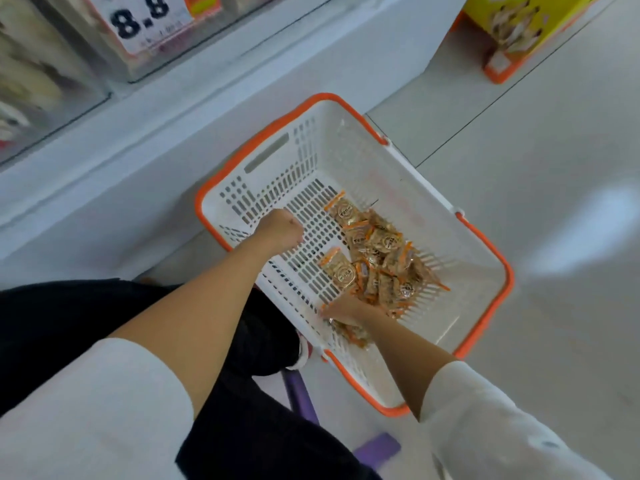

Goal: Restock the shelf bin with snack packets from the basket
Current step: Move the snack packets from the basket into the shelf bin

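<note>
A white basket with an orange rim (pixel 485 237) stands on the floor in front of the shelf base. Several small orange-and-clear snack packets (pixel 377 251) lie heaped in its right half. My right hand (pixel 346 308) reaches down into the near end of the heap and grips a bunch of packets, some of which stick out below my wrist. My left hand (pixel 280 230) hovers over the basket's left side as a curled fist, with nothing visible in it. The clear shelf bins (pixel 52 81) sit at the upper left, blurred, with pale packets inside.
A price card reading 8.8 (pixel 145 19) hangs on a bin front. The white shelf base (pixel 207 109) runs diagonally beside the basket. A yellow display box on an orange stand (pixel 512 32) is at the top right. A purple stool (pixel 301 396) is under me.
</note>
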Motion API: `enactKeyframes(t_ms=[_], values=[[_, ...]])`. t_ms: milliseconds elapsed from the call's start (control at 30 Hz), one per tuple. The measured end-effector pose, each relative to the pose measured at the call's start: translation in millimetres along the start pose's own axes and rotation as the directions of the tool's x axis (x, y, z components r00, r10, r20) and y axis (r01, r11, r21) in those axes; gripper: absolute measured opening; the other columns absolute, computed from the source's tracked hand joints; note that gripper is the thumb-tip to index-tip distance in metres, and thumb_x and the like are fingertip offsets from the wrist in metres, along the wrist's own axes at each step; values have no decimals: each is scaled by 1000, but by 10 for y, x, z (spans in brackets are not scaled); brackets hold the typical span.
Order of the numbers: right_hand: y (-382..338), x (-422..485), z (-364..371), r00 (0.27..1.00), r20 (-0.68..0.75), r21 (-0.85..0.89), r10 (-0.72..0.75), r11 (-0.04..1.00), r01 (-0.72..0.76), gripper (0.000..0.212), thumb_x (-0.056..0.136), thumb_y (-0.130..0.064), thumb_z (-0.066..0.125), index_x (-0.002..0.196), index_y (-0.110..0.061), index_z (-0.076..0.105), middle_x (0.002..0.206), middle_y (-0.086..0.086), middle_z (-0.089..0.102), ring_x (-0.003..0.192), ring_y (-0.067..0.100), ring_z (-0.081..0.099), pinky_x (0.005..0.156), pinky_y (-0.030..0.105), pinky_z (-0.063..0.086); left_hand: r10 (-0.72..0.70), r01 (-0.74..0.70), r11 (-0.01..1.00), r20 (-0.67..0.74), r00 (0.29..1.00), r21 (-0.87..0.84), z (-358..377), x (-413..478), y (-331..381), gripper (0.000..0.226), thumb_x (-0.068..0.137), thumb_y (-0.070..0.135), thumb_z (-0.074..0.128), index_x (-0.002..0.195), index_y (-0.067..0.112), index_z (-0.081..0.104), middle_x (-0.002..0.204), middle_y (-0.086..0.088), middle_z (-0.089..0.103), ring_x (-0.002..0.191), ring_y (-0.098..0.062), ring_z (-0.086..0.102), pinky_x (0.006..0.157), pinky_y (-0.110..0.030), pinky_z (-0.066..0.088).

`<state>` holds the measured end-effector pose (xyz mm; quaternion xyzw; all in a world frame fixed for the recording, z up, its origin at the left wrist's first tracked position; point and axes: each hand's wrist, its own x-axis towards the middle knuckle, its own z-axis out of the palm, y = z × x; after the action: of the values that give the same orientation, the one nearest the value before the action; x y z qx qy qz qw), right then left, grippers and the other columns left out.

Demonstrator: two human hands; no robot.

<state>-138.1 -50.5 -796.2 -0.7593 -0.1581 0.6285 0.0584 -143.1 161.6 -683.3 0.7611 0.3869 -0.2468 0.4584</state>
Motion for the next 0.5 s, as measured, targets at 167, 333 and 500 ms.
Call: enactKeyframes(t_ms=[167, 333, 500], values=[[151, 200, 231, 980, -196, -158, -40, 987, 9, 34, 92, -17, 54, 61, -13, 41, 62, 6, 46, 65, 28, 57, 51, 28, 35, 17, -16, 999, 12, 1000, -37, -10, -66, 38, 30, 97, 15, 51, 90, -6, 71, 97, -10, 71, 91, -34, 67, 84, -42, 56], [-160, -16, -227, 948, -311, 137, -63, 984, 110, 26, 97, -17, 54, 102, 4, 69, 86, 25, 67, 65, 24, 56, 57, 29, 44, 26, -28, 996, -27, 999, -86, -204, -151, 76, 20, 95, 11, 51, 86, 3, 67, 95, -16, 69, 81, -25, 63, 79, -36, 55], [-856, -637, -1065, 895, -321, 598, -311, 667, 445, 15, 95, -4, 58, 101, 9, 63, 90, 16, 63, 78, 20, 66, 74, 27, 59, 61, -72, 994, -129, 990, -78, -707, -355, 266, 18, 95, 6, 43, 80, 13, 51, 78, -5, 48, 78, -21, 49, 71, -32, 42]])
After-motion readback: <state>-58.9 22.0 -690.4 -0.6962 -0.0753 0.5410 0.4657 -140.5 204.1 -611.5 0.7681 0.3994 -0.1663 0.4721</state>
